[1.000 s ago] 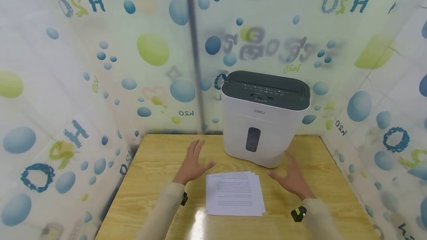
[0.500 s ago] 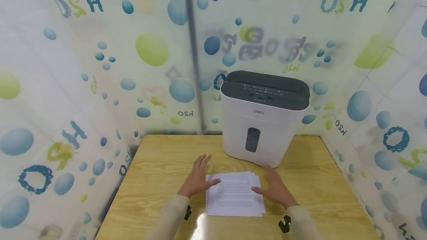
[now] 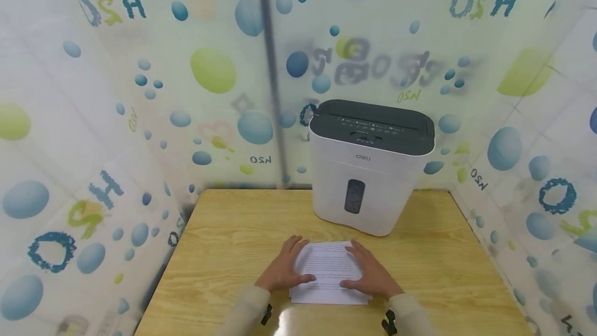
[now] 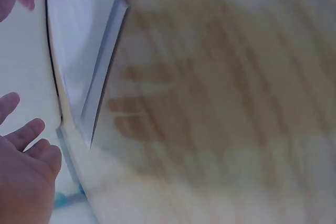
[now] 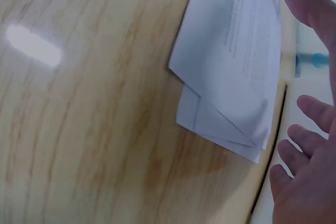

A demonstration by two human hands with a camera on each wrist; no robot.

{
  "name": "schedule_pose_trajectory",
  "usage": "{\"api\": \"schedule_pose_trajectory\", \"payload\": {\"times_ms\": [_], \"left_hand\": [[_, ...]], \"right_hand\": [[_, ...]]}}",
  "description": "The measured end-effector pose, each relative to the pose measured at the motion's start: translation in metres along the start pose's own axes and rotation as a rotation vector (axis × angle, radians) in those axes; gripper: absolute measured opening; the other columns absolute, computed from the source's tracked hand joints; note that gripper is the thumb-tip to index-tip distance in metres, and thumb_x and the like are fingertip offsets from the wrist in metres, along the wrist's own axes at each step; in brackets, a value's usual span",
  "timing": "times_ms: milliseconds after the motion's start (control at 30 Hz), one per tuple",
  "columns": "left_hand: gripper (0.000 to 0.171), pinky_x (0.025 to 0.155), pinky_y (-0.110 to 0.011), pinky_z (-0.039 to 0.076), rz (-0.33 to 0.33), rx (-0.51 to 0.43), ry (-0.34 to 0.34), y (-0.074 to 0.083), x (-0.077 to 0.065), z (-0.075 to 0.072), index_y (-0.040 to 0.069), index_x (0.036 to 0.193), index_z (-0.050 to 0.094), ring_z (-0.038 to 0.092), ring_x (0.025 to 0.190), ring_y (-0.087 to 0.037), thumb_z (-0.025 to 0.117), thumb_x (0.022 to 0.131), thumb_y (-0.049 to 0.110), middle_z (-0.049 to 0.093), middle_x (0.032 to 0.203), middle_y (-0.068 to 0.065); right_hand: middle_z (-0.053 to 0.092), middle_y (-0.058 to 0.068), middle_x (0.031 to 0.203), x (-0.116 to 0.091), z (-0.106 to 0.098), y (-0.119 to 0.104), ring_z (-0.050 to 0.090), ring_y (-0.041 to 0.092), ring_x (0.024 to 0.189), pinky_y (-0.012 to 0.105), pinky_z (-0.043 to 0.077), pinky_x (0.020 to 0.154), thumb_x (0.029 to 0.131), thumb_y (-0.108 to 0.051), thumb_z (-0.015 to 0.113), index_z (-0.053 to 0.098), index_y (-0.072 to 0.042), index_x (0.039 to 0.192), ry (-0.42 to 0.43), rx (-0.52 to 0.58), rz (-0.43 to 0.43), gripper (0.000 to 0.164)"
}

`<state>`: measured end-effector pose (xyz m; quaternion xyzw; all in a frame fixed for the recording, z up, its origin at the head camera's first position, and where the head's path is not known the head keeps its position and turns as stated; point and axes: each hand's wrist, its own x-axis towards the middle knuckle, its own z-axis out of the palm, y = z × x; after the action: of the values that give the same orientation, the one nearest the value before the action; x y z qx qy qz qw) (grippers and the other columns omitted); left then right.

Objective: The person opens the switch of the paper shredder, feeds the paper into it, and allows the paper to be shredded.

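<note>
A loose stack of printed paper sheets (image 3: 326, 274) lies on the wooden table, its edges fanned unevenly at the corner seen in the right wrist view. My left hand (image 3: 285, 269) is at the stack's left side, thumb stretched in over the top sheet. Facing it, my right hand (image 3: 371, 275) is at the right side, its thumb likewise over the page. In the left wrist view, the fingers of the left hand (image 4: 26, 171) are spread and slightly bent beside the sheets. The right wrist view has the right hand's fingers (image 5: 307, 145) spread apart too, alongside the paper.
Behind the stack stands a white paper shredder (image 3: 373, 185) with a dark slotted top and a small window in front. Patterned curtains (image 3: 224, 118) enclose the wooden table (image 3: 224, 232) at the back and both sides.
Both hands have come inward and toward the front from wide apart, and now flank the paper stack. The shredder has stayed in place.
</note>
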<state>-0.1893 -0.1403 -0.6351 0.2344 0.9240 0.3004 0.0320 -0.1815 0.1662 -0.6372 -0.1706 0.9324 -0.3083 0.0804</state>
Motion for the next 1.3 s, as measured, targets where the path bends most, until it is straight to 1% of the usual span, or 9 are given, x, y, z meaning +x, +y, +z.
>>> {"api": "schedule_pose_trajectory", "payload": {"times_ms": [167, 367, 533, 633, 767, 867, 967, 1133, 1300], "left_hand": [[0.089, 0.115, -0.059, 0.04, 0.062, 0.063, -0.049, 0.006, -0.006, 0.008, 0.013, 0.152, 0.046, 0.028, 0.154, -0.042, 0.085, 0.08, 0.048, 0.037, 0.162, -0.016], [0.082, 0.115, -0.051, 0.043, 0.075, 0.108, -0.097, 0.01, -0.011, 0.016, 0.02, 0.15, 0.051, 0.032, 0.153, -0.037, 0.085, 0.081, 0.047, 0.038, 0.163, -0.012], [0.078, 0.117, -0.049, 0.042, 0.083, 0.133, -0.13, 0.007, -0.014, 0.02, 0.023, 0.145, 0.058, 0.031, 0.153, -0.037, 0.087, 0.077, 0.048, 0.038, 0.163, -0.011], [0.077, 0.118, -0.05, 0.04, 0.097, 0.14, -0.133, 0.004, -0.014, 0.021, 0.024, 0.142, 0.061, 0.029, 0.154, -0.038, 0.087, 0.075, 0.05, 0.036, 0.164, -0.011], [0.084, 0.117, -0.051, 0.04, 0.123, 0.129, -0.118, 0.001, -0.015, 0.022, 0.023, 0.143, 0.061, 0.028, 0.154, -0.04, 0.089, 0.07, 0.052, 0.034, 0.165, -0.013], [0.087, 0.117, -0.051, 0.04, 0.126, 0.106, -0.104, 0.001, -0.016, 0.023, 0.022, 0.143, 0.061, 0.028, 0.154, -0.041, 0.09, 0.067, 0.053, 0.034, 0.165, -0.013], [0.086, 0.118, -0.051, 0.039, 0.115, 0.081, -0.097, 0.001, -0.016, 0.024, 0.021, 0.142, 0.062, 0.028, 0.154, -0.041, 0.091, 0.066, 0.051, 0.034, 0.165, -0.013], [0.085, 0.119, -0.052, 0.037, 0.102, 0.051, -0.093, 0.003, -0.016, 0.026, 0.02, 0.141, 0.063, 0.027, 0.154, -0.041, 0.092, 0.066, 0.047, 0.035, 0.164, -0.014], [0.083, 0.119, -0.053, 0.037, 0.115, 0.046, -0.084, 0.002, -0.016, 0.028, 0.018, 0.14, 0.064, 0.028, 0.154, -0.042, 0.091, 0.067, 0.046, 0.036, 0.163, -0.015]], "right_hand": [[0.03, 0.015, 0.168, -0.002, 0.003, -0.003, 0.027, 0.043, 0.154, 0.064, 0.028, 0.121, 0.073, -0.06, 0.086, 0.046, -0.012, 0.154, -0.046, 0.012, -0.005, 0.102], [0.031, 0.015, 0.168, -0.002, 0.009, -0.002, 0.026, 0.044, 0.155, 0.066, 0.027, 0.12, 0.075, -0.06, 0.085, 0.047, -0.009, 0.152, -0.107, 0.005, -0.018, 0.099], [0.028, 0.016, 0.168, -0.002, 0.011, -0.001, 0.024, 0.045, 0.155, 0.066, 0.026, 0.121, 0.073, -0.057, 0.087, 0.047, -0.007, 0.152, -0.118, 0.014, -0.028, 0.101], [0.028, 0.017, 0.168, -0.002, 0.011, 0.0, 0.025, 0.045, 0.155, 0.066, 0.026, 0.121, 0.072, -0.054, 0.089, 0.047, -0.006, 0.152, -0.112, 0.021, -0.033, 0.102], [0.028, 0.017, 0.168, -0.001, 0.013, 0.001, 0.025, 0.045, 0.155, 0.066, 0.024, 0.121, 0.072, -0.051, 0.09, 0.047, -0.006, 0.152, -0.109, 0.02, -0.033, 0.101], [0.028, 0.017, 0.168, -0.001, 0.014, 0.002, 0.025, 0.045, 0.155, 0.066, 0.023, 0.122, 0.072, -0.051, 0.09, 0.047, -0.006, 0.152, -0.108, 0.01, -0.039, 0.101], [0.028, 0.018, 0.168, -0.002, 0.014, 0.002, 0.025, 0.045, 0.155, 0.066, 0.022, 0.122, 0.071, -0.051, 0.091, 0.048, -0.006, 0.151, -0.103, 0.011, -0.05, 0.101], [0.027, 0.018, 0.168, -0.004, 0.014, 0.002, 0.023, 0.044, 0.156, 0.065, 0.02, 0.123, 0.065, -0.056, 0.093, 0.046, -0.006, 0.152, -0.109, -0.01, -0.068, 0.111], [0.023, 0.015, 0.171, -0.007, 0.015, 0.003, 0.019, 0.041, 0.158, 0.064, 0.019, 0.124, 0.058, -0.065, 0.092, 0.041, -0.011, 0.156, -0.129, -0.058, -0.063, 0.123]]}}
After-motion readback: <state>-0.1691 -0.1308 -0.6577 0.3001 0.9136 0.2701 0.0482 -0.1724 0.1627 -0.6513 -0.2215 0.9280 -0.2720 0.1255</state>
